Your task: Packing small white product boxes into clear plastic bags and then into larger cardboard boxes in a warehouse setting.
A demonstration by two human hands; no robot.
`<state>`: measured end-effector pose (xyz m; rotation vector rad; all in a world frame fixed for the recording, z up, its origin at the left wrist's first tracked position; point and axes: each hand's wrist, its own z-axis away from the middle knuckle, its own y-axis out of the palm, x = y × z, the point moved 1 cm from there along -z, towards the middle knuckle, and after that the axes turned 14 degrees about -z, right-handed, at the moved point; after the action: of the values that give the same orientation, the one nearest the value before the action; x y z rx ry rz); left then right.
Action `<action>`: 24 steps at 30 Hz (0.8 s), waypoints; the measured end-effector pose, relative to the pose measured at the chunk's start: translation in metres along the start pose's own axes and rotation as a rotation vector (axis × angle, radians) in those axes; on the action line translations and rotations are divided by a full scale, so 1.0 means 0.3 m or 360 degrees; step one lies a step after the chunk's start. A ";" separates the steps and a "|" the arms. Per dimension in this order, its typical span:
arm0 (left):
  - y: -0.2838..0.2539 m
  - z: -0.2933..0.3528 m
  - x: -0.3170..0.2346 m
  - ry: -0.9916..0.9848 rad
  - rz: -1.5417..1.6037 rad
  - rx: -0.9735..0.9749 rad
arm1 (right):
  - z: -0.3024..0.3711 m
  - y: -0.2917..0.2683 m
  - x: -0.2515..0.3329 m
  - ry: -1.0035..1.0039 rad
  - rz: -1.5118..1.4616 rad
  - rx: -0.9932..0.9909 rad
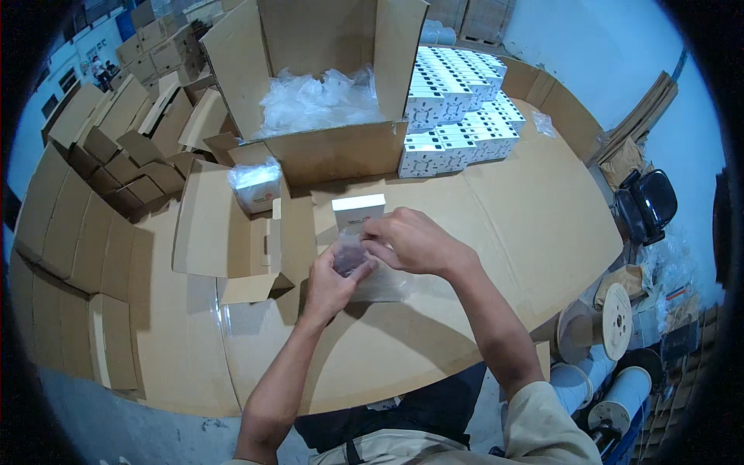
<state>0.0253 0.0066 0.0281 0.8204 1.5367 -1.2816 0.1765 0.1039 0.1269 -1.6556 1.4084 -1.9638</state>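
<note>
My left hand [329,287] grips a clear plastic bag [387,287], its thumb pressed across the film. From the right, my right hand [418,242] meets it with fingers curled and pinched at the bag's upper part. Just beyond the fingers, a small white box [359,208] stands upright; its lower end is hidden by film and hands, so how far it sits inside the bag I cannot tell. Left of my hands is an open brown carton [205,225], holding a white box wrapped in clear plastic [258,186] at its far end.
Behind stands a large open carton [341,147] full of loose clear bags [322,97]. White printed boxes [457,116] are stacked to its right. Brown cartons [70,225] line the left side of the cardboard-covered table [527,232]. Spools [612,322] and a black chair [647,201] are beyond the right edge.
</note>
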 end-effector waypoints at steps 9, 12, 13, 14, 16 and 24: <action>-0.007 0.013 -0.020 -0.0107 -0.0265 0.0036 | -0.049 -0.003 0.011 -0.0081 -0.0349 -0.0102; -0.009 0.007 0.027 -0.0115 -0.0255 -0.0005 | -0.064 0.012 0.007 -0.0129 -0.0492 -0.0258; -0.013 0.008 0.040 -0.0141 -0.0247 -0.0018 | -0.071 0.014 0.006 -0.0136 -0.0495 -0.0254; -0.010 0.006 0.036 -0.0136 -0.0242 -0.0012 | -0.068 0.005 0.000 -0.0095 -0.0482 -0.0339; -0.008 0.006 0.027 -0.0176 -0.0234 -0.0065 | -0.066 0.008 -0.027 -0.0052 -0.0464 -0.0423; -0.005 -0.014 0.070 -0.0022 -0.0362 -0.0132 | -0.019 0.059 -0.302 -0.0190 -0.1856 -0.1351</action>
<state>0.0159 0.0089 0.0088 0.5954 1.6973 -1.3723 0.1960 0.1592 0.0551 -3.5117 1.4515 -1.5833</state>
